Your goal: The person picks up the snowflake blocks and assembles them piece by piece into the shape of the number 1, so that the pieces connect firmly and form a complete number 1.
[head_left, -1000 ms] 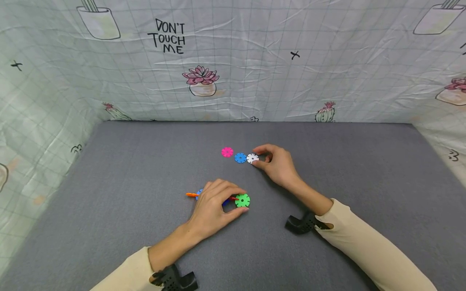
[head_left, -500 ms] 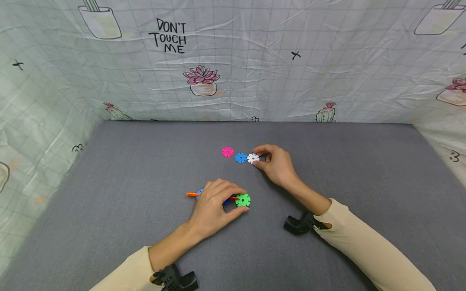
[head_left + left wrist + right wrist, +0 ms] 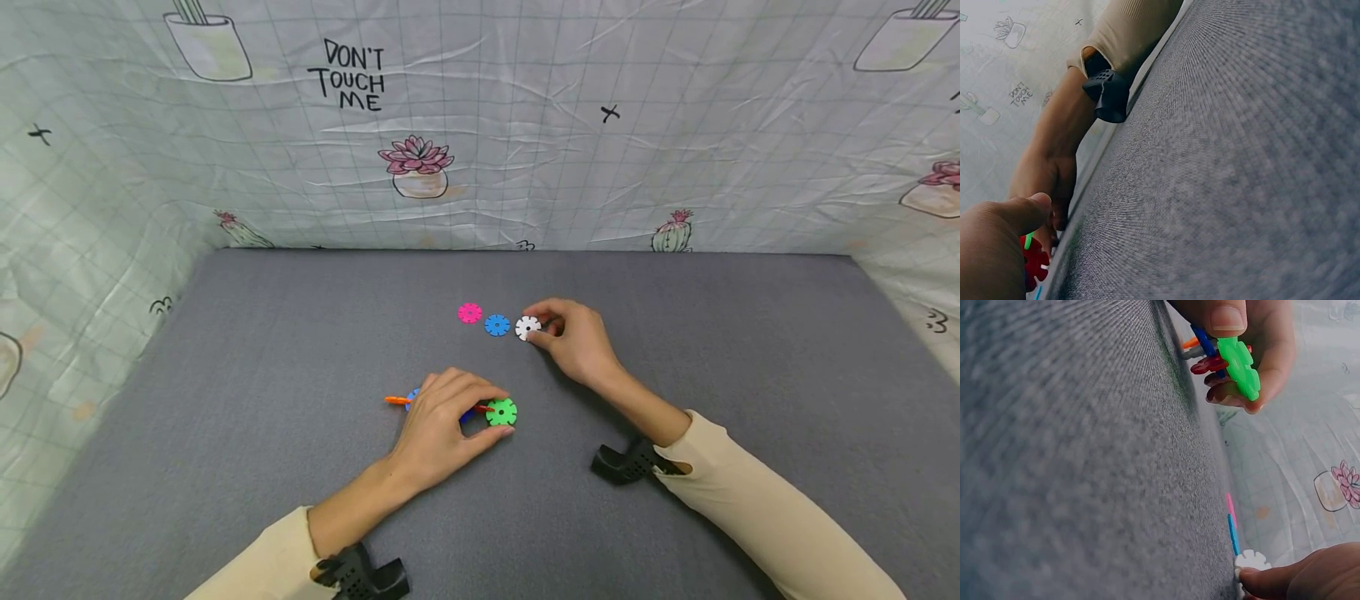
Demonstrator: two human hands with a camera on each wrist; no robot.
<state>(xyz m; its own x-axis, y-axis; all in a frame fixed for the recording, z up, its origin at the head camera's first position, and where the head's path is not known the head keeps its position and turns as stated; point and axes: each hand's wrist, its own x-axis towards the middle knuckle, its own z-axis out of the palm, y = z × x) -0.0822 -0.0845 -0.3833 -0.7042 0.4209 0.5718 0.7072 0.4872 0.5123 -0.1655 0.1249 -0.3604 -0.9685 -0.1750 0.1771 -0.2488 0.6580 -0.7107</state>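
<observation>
My left hand (image 3: 442, 429) grips a chain of notched plastic discs joined edge to edge. Its green disc (image 3: 502, 412) sticks out between thumb and fingers, slotted onto a red disc (image 3: 1209, 365). An orange disc (image 3: 397, 401) shows at the far end, and the palm hides much of the rest. My right hand (image 3: 581, 342) pinches a white notched disc (image 3: 527, 327) between thumb and finger. In the right wrist view the white disc is tilted up on edge.
Left of the white disc, a blue disc (image 3: 497, 325) and a pink disc (image 3: 470, 313) lie flat on the grey table (image 3: 300, 333). A printed curtain (image 3: 525, 125) closes off the back and sides. Each wrist wears a black camera.
The right hand has shifted slightly right and taken the white disc with it, widening the gap to the blue disc. The left hand keeps its hold on the chain.
</observation>
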